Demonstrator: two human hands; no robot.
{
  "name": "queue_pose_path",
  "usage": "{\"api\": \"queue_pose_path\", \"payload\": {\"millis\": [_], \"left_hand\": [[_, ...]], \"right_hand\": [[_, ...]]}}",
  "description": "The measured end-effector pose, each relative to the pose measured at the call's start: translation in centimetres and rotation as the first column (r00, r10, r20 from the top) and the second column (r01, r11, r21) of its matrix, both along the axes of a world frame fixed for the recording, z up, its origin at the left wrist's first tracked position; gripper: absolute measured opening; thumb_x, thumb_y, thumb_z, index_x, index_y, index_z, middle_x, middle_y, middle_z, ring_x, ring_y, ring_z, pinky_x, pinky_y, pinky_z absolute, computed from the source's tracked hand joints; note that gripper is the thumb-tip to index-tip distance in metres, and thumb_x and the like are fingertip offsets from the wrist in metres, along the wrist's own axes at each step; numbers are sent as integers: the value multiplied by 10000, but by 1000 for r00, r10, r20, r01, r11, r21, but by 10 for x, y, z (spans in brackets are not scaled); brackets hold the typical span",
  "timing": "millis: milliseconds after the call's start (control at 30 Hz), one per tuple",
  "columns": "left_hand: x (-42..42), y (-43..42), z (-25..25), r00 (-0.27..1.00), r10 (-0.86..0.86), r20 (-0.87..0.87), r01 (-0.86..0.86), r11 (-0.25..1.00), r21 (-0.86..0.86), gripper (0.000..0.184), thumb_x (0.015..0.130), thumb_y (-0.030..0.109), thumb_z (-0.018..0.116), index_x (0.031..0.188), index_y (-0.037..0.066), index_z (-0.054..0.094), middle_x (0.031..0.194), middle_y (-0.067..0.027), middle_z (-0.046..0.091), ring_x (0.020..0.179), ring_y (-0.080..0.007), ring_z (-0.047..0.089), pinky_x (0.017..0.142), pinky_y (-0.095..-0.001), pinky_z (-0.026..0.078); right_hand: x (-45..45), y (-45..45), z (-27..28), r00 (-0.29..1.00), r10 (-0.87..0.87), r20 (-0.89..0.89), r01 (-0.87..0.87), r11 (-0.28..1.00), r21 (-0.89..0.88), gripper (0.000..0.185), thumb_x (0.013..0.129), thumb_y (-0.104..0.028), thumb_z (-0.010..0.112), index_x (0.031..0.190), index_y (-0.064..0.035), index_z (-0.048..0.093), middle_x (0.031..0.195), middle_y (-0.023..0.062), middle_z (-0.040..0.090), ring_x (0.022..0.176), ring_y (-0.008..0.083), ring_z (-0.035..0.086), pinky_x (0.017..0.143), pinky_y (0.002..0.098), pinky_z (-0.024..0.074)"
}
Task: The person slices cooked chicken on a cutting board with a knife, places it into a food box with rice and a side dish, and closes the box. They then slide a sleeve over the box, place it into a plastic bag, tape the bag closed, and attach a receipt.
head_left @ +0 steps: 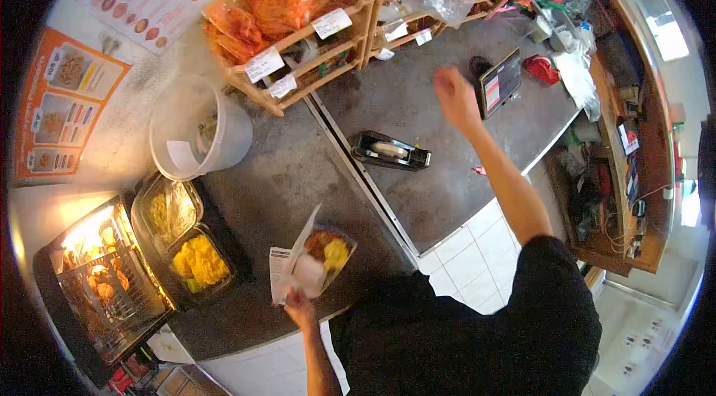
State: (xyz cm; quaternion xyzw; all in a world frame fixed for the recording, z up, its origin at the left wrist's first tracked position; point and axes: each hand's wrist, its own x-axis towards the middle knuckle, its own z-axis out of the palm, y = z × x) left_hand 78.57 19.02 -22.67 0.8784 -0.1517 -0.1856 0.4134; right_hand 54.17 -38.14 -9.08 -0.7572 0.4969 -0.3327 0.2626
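Observation:
My left hand [300, 310] is at the near edge of a clear takeaway box [348, 253], its fingers closed on the edge. The box holds white rice, yellow scrambled egg and an orange-brown food. Its lid [302, 243] stands raised on the left side, and a printed paper slip [279, 269] shows beside it. My right hand [455, 96] is raised over the counter, left of a tablet on a stand [500, 83]. Its fingers look curled; what they hold, if anything, is hidden. A black tape dispenser [390, 151] lies between the two hands.
A heated display [104, 277] glows at lower left beside trays of yellow food [199, 260]. A white bucket [200, 127] stands by the wall. Wooden racks [298, 60] with bagged orange food line the back. A metal seam [362, 176] crosses the dark counter.

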Motion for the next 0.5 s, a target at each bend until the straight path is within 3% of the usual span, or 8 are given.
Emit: {"api": "queue_pose_path", "payload": {"millis": [33,100,133,200,267,333,467,500], "left_hand": [[-9,-11,-14,992,-101,79,95,992,83,188,960,110,602,1022,-65,623,766,-21,587,708,-106,499,613,-295,449],[-30,-59,17,988,-75,-134,85,994,67,202,977,87,567,1116,-54,605,885,-57,636,811,-118,558,694,-270,480],[-35,-65,8,859,119,-498,-148,989,-19,257,994,65,525,1215,-57,573,1027,-83,644,913,-144,599,776,-270,506],[-34,-87,42,888,-63,-455,-21,984,-176,300,1005,59,506,1277,-60,550,1138,-106,641,925,-174,624,789,-306,537],[-33,-58,27,848,-2,-529,-130,968,-213,330,1014,95,523,1303,-63,549,1201,-124,643,987,-196,645,844,-334,553],[-24,-50,50,897,12,-443,-6,1000,16,297,1027,134,514,1240,-54,603,1186,-142,665,1062,-202,649,913,-323,536],[-14,5,51,950,208,-234,-144,953,267,280,993,91,523,1224,-38,615,1159,-137,688,1024,-193,661,902,-311,517],[-11,30,38,950,242,-198,-199,957,212,283,991,92,523,1225,-41,609,1150,-144,691,1011,-185,666,897,-305,514]], "right_hand": [[9,-36,-14,996,-67,-55,53,974,-220,186,915,-108,586,1075,-19,617,945,176,689,908,359,677,792,442,534],[34,-94,-34,990,-126,-61,82,874,-479,254,932,-176,588,1132,-22,617,960,191,695,961,415,649,852,482,510],[47,-114,-32,993,-111,-25,82,849,-522,311,942,-211,590,1191,-27,616,964,198,701,998,433,632,897,496,489],[64,-153,-26,989,25,-146,-72,942,-327,238,938,-229,592,1055,-26,635,847,223,670,815,471,639,744,537,522],[83,-197,-42,879,-166,-446,-54,897,-440,355,946,-326,596,1170,-59,662,972,142,732,849,386,684,718,455,543],[94,-228,-61,758,-164,-631,-97,929,-358,350,950,-324,596,1163,-55,668,972,137,732,852,366,684,724,445,545],[84,-247,-103,641,-34,-767,-158,972,-175,343,958,-319,595,1150,-48,682,973,128,732,858,326,685,735,424,549],[82,-247,-110,652,-30,-758,-151,974,-168,341,960,-318,595,1147,-46,685,973,126,732,860,316,685,738,419,550]]}}
